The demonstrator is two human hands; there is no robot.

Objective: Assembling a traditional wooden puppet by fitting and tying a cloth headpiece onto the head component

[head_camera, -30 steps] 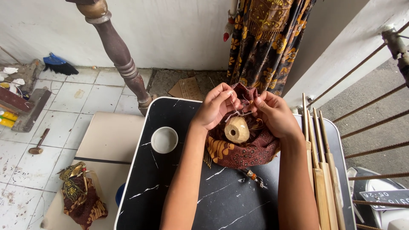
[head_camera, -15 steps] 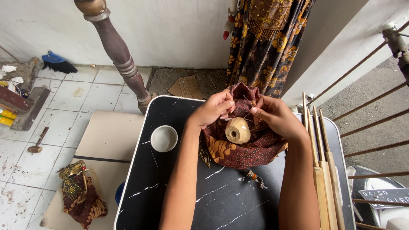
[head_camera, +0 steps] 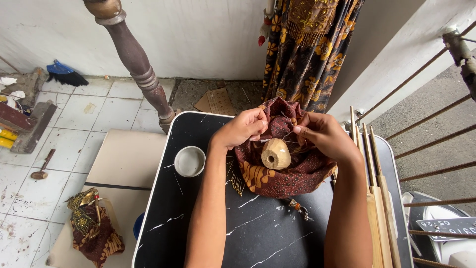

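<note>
On a black marble-patterned table (head_camera: 208, 228) lies a bundle of dark red batik cloth (head_camera: 287, 173) with a pale wooden peg (head_camera: 275, 154) sticking up from its middle. My left hand (head_camera: 243, 128) pinches the cloth's gathered edge at the upper left of the peg. My right hand (head_camera: 322, 135) pinches the cloth and a thin thread at the upper right. Both hands hold the fabric close together just above the peg.
A small white bowl (head_camera: 190, 161) stands on the table's left side. Several wooden sticks (head_camera: 377, 198) lie along the right edge. A small beaded piece (head_camera: 297, 206) lies below the cloth. A puppet figure (head_camera: 91, 223) lies on the floor beside a turned wooden post (head_camera: 139, 64).
Both hands have shifted slightly along the cloth's upper edge, drawing the fabric in above the peg. The bundle itself has stayed in place.
</note>
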